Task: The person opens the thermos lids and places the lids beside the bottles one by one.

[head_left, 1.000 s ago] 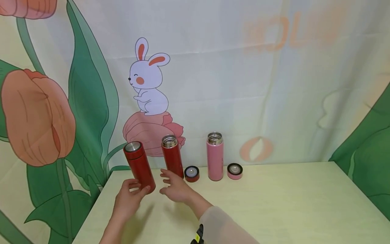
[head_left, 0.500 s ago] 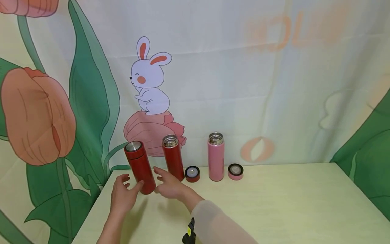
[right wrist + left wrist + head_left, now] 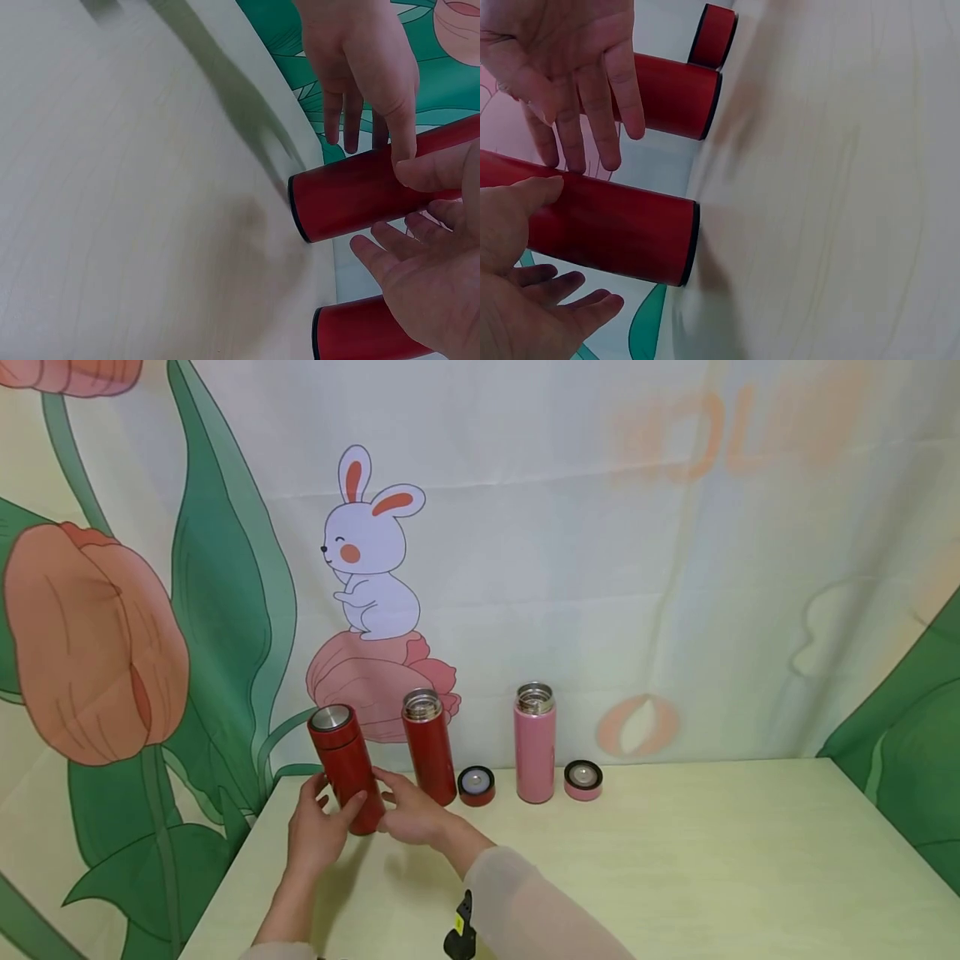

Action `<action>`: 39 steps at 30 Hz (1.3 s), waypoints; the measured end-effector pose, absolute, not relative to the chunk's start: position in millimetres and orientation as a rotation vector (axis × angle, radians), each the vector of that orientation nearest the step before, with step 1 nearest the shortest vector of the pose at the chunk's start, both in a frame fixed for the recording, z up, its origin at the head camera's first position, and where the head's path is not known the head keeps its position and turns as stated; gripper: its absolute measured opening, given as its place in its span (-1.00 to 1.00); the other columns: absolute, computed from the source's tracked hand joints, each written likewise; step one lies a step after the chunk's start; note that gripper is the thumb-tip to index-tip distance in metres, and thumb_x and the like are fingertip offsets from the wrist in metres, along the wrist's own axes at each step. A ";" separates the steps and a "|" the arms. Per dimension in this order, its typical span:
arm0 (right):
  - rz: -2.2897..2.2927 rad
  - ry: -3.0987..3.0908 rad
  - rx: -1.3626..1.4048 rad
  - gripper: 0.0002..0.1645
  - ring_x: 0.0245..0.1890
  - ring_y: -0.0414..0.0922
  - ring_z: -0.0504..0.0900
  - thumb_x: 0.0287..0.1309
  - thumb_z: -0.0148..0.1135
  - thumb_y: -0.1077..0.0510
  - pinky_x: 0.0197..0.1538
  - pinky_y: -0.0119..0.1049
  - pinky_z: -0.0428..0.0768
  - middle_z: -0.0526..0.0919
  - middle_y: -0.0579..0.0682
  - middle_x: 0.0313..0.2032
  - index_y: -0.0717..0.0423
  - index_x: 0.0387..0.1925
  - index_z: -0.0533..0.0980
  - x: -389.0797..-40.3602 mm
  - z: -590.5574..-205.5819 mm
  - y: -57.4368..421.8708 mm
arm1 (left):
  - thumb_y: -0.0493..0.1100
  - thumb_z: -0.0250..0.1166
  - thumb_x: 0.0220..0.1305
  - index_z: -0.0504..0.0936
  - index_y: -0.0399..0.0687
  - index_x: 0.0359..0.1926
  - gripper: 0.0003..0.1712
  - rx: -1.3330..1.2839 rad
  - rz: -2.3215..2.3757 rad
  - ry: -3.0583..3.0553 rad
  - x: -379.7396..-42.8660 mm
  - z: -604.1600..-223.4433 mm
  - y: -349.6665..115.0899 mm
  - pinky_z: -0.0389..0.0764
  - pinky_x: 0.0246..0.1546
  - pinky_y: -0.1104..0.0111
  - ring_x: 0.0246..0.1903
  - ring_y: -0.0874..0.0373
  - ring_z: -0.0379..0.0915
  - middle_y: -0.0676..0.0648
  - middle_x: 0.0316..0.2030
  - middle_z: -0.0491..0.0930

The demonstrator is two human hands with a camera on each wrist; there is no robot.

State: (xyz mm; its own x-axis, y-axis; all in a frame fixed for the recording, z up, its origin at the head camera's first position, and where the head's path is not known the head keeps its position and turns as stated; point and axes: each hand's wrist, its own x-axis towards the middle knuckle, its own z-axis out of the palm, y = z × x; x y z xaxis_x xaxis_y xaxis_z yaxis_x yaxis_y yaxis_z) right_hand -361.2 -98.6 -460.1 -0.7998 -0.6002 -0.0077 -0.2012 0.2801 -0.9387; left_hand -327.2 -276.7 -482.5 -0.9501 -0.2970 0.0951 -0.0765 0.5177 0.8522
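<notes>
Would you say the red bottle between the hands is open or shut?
Shut: the head view shows the bottle with its lid on.

Capped red flask (image 3: 346, 767) smooth, satiny; lid top (image 3: 332, 718) shiny metal; backdrop (image 3: 510, 568) creased cloth.

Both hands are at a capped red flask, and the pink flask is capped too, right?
No: the head view shows the pink flask open, its pink lid beside it. The left hand and right hand are at the capped red flask.
</notes>
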 end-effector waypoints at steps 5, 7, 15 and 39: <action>-1.542 2.192 -0.729 -0.04 0.52 0.20 0.33 0.24 0.24 0.28 0.42 0.00 0.51 0.21 0.03 0.59 -0.09 0.62 0.13 -361.5 -458.6 -99.3 | 0.10 0.33 0.42 0.02 -0.22 0.59 -0.01 0.321 -1.430 -2.514 -334.2 -483.1 -273.7 0.33 0.43 -0.21 0.47 -0.39 0.20 -0.34 0.55 0.16; -1.543 2.190 -0.724 -0.04 0.52 0.19 0.33 0.24 0.24 0.28 0.42 0.01 0.50 0.22 0.02 0.59 -0.09 0.62 0.12 -361.5 -458.7 -99.3 | 0.10 0.34 0.42 0.03 -0.23 0.58 -0.02 0.324 -1.457 -2.497 -336.3 -483.5 -272.8 0.33 0.44 -0.20 0.47 -0.40 0.20 -0.35 0.54 0.17; -1.548 2.166 -0.692 -0.01 0.53 0.14 0.33 0.24 0.24 0.30 0.39 0.02 0.53 0.26 -0.04 0.58 -0.17 0.62 0.11 -359.5 -458.9 -97.7 | 0.07 0.38 0.39 0.09 -0.26 0.54 -0.04 0.339 -1.503 -2.452 -337.6 -483.8 -270.4 0.36 0.43 -0.18 0.46 -0.40 0.23 -0.37 0.51 0.22; -1.714 2.208 -0.780 -0.30 0.37 0.19 0.51 0.41 0.19 0.28 0.19 -0.15 0.69 0.39 0.12 0.41 -0.02 0.51 0.28 -354.4 -466.2 -83.1 | 0.25 0.47 0.22 0.26 -0.18 0.47 0.01 0.421 -1.442 -2.483 -313.6 -463.6 -258.9 0.56 0.26 -0.16 0.32 -0.35 0.43 -0.34 0.40 0.41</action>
State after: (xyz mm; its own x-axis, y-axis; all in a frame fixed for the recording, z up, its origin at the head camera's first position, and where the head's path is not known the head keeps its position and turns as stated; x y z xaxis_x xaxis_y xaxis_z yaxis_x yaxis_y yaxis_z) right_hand -354.4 -83.1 -466.2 -0.8290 -0.5433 0.1327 -0.2631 0.1696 -0.9498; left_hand -313.6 -258.9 -463.6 -0.9300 -0.3624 0.0609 -0.1269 0.4721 0.8723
